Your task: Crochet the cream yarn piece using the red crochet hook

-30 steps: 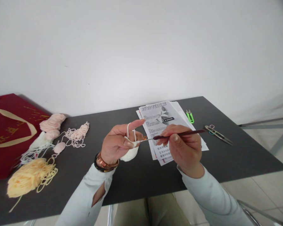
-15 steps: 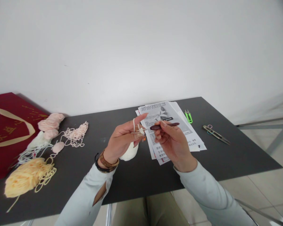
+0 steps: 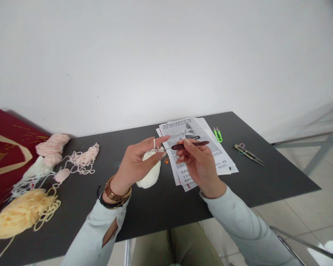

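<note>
While the right hand [image 3: 200, 162], fingers curled, pinches a brown-handled metal crochet hook [image 3: 178, 146], the left hand [image 3: 135, 162], forefinger extended, pinches thin white yarn [image 3: 161, 149] at the hook's left end above the black table [image 3: 166, 208].

Along the back, the wall [image 3: 166, 55], and in front of it the table [image 3: 161, 210]. Far left sits the bag [image 3: 5, 153]; right beside it, one skein [image 3: 52, 146] at the back, another skein [image 3: 19, 212] up front, a tangle [image 3: 84, 159] to their right. Centre: a yarn ball [image 3: 150, 175] under the left hand [image 3: 140, 160], then the papers [image 3: 190, 127] beneath the right hand [image 3: 198, 159], a hook [image 3: 179, 146] spanning between the hands! Right of the papers, small clippers [image 3: 218, 135]; farther right and nearer the front, scissors [image 3: 249, 154].
</note>
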### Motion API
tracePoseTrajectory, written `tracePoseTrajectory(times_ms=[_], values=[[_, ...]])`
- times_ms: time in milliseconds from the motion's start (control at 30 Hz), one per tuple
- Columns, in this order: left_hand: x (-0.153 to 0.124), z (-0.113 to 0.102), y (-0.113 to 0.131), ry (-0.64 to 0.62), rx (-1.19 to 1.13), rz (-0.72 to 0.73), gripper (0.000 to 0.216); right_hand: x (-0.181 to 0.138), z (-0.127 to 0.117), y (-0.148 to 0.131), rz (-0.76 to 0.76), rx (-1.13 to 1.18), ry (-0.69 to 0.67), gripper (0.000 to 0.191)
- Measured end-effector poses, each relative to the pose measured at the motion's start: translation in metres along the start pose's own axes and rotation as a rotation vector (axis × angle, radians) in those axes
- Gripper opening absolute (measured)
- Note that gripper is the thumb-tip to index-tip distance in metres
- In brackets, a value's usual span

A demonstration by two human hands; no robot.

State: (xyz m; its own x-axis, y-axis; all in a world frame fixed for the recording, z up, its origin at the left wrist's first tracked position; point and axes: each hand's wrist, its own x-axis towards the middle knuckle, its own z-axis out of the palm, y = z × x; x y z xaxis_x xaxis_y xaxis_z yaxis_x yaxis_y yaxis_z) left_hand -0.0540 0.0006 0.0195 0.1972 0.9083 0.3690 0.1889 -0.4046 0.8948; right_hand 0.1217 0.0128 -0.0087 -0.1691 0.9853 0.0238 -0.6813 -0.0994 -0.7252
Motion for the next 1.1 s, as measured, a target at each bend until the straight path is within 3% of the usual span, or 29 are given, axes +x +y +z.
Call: tracePoseTrajectory(times_ms=[300, 667, 833, 1000, 1100], values=[[0.0, 0.02, -0.018, 0.117, -0.557, -0.168, 0.053, 0.002, -0.002, 0.005, 0.094, 0.047, 0.02, 0.023], [-0.002, 0.047, -0.023, 0.416, -0.616, -0.105, 0.06, -0.006, 0.002, 0.019, -0.154, -0.056, 0.102, 0.014], [-0.004, 0.049, -0.028, 0.476, -0.546, -0.074, 0.059, -0.013, 0.004, 0.023, -0.429, -0.352, 0.087, 0.011], [-0.005, 0.052, -0.02, 0.435, -0.743, -0.15, 0.057, -0.021, -0.005, 0.02, -0.905, -0.857, -0.167, 0.04], [-0.006, 0.053, -0.017, 0.378, -0.812, -0.162, 0.056, -0.021, -0.012, 0.015, -1.041, -1.077, -0.197, 0.05]])
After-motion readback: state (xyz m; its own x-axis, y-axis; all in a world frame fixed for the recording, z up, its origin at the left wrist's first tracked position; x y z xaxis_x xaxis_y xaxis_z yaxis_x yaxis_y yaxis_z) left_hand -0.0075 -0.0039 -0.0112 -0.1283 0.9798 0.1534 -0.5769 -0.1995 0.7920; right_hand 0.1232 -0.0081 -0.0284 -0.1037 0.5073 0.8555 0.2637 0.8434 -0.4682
